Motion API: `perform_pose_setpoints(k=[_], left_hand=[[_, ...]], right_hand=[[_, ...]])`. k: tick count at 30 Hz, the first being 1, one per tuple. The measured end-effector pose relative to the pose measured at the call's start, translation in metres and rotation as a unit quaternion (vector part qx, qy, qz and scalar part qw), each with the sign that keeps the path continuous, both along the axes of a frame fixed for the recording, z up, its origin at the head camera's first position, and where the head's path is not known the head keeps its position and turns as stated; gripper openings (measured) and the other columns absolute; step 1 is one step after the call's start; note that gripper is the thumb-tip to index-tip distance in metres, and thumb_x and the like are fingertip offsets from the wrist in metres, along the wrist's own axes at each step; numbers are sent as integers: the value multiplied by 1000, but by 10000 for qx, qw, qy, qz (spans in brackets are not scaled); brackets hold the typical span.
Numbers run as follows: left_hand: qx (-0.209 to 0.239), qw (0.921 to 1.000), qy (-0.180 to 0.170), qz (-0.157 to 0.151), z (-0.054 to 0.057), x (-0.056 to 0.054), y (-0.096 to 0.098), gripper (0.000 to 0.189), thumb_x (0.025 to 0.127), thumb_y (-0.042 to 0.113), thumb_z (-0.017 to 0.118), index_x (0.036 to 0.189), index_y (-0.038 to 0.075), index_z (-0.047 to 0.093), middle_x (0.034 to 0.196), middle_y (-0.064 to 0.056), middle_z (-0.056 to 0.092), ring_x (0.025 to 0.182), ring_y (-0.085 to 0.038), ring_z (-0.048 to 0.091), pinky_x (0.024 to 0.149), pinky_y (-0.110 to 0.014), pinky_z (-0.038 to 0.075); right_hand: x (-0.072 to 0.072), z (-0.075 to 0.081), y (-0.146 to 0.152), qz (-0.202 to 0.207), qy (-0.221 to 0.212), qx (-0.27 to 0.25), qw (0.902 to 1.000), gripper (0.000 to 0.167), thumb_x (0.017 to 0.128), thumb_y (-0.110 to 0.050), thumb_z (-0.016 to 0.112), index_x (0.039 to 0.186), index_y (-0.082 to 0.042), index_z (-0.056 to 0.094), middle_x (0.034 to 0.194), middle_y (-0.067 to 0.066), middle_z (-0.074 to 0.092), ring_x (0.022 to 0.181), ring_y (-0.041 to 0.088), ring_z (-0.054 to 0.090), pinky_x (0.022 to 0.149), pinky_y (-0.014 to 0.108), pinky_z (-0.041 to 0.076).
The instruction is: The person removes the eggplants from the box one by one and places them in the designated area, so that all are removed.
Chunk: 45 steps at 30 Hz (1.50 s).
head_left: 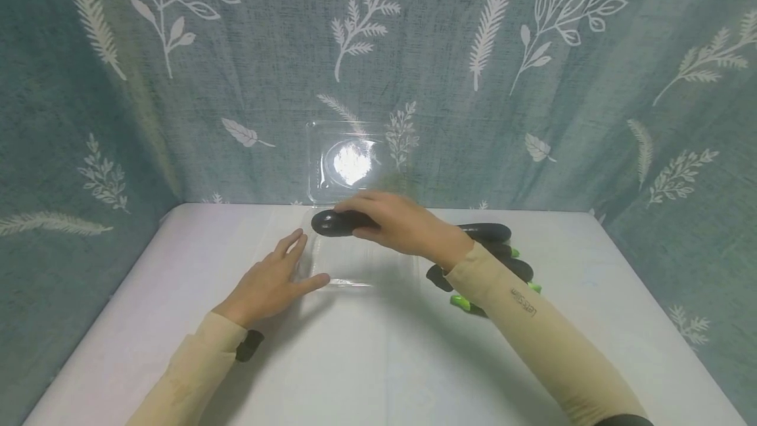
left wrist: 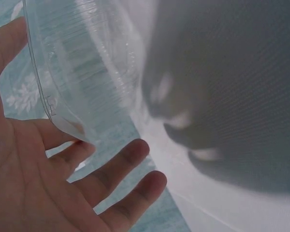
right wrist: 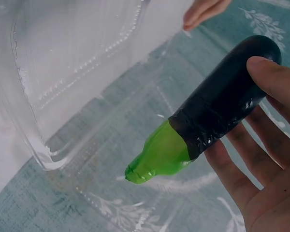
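My right hand (head_left: 396, 219) grips a toy eggplant (head_left: 338, 223) over a clear plastic clamshell container (head_left: 355, 283). In the right wrist view the eggplant (right wrist: 227, 89) is glossy black with a green stem end, thumb on one side and fingers on the other. The container's lid (head_left: 325, 179) stands raised at the back. At the container's left front corner is my left hand (head_left: 269, 291), fingers spread and nearly straight. The left wrist view has the container's rim (left wrist: 41, 92) passing between that thumb and fingers, fingertips right at the plastic.
Several more eggplants (head_left: 514, 268) with green ends lie in a group on the right of the white table (head_left: 331, 373), partly behind my right forearm. A blue-green leaf-patterned curtain (head_left: 284, 51) encloses the back and sides.
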<state>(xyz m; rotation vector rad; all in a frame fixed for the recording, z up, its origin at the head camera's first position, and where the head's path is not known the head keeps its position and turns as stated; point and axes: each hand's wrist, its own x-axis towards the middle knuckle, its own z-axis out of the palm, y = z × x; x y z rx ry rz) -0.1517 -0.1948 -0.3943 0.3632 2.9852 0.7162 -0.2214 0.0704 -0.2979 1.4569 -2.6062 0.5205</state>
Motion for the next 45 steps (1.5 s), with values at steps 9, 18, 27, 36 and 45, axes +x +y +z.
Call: perform_pose_setpoints(k=[9,18,27,36,45], left_hand=[[-18,10000,-4,26,0,0,0,105,91,77,50,162,5,21,168,-11,18,135,-49,45,107,-66,38],[49,10000,3,-40,1,0,1,105,91,76,50,162,5,20,168,-11,17,137,-50,43,108,-66,36],[26,10000,-47,-52,3,1,2,105,92,76,50,162,4,19,169,-11,15,138,-49,42,108,-67,35],[26,10000,-75,-14,3,3,2,105,92,76,49,162,5,18,169,-9,15,137,-48,44,108,-68,35],[24,10000,-82,-45,5,5,3,105,92,77,48,162,4,18,169,-10,14,138,-48,42,108,-69,34]], right_hand=[[17,11,14,97,183,-352,9992,47,96,-18,74,140,-21,60,134,-4,63,121,14,60,102,32,49],[34,17,43,178,680,-1110,9913,50,92,-16,78,139,-16,62,137,-1,62,126,16,58,105,32,48],[51,15,70,132,1029,-1628,9812,52,85,-9,83,134,-12,65,133,3,65,124,20,60,105,33,48],[67,12,100,-298,1288,-1568,9787,51,85,-12,84,134,-14,66,134,3,64,123,20,61,102,31,49],[78,4,129,-585,1365,-1505,9774,56,83,-10,85,135,-14,66,132,2,65,120,21,62,104,28,47]])
